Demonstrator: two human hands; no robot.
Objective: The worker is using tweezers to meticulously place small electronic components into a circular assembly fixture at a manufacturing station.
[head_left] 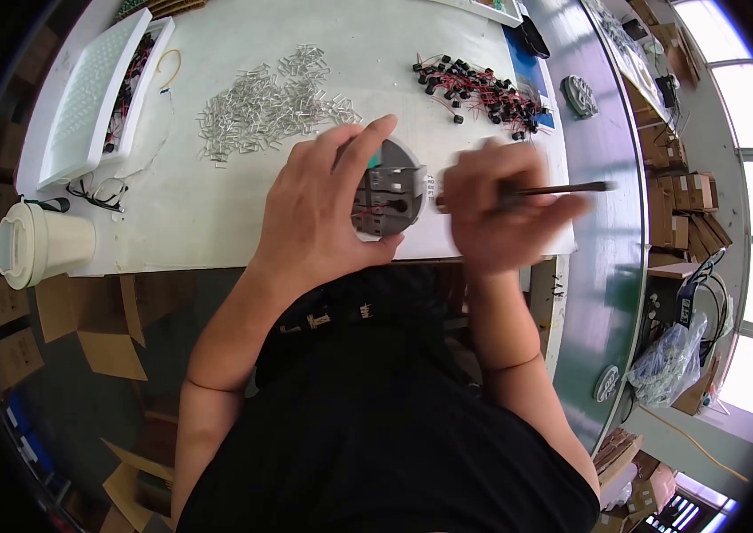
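My left hand (319, 200) is wrapped round a round grey plastic housing (408, 169), fingers over its far rim and thumb along the near one. Inside the housing I see compartments, a small black round part, thin red wires and a bit of green. Just to its right is my right hand (501, 204), smeared by motion. Its fingers are closed on a slim dark rod-like tool (572, 188), which sticks out to the right; its exact kind is too blurred to tell. Beyond my left hand lies a spread of small clear pieces (261, 107).
Small black round parts with red wires (483, 89) lie at the far right of the white table (368, 62). On the left are a white tray (132, 107), glasses (108, 192) and a cream lidded container (48, 242). A grey round part (579, 96) sits on the green surface.
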